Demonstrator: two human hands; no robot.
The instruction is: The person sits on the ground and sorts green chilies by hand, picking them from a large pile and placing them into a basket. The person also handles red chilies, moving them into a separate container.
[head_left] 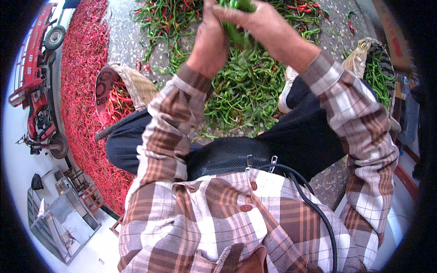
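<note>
Though blurry, seemingly smooth green peppers (242,5) in hands (212,38) (268,25)

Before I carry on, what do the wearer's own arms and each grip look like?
The left sleeve and right sleeve are long brown-and-white plaid with orange-brown bands, ending in cuffs of matching plaid. The left grip and right grip show no gloves; motion blurs finer detail. A black cable crosses the shirt, not the sleeves.
</note>
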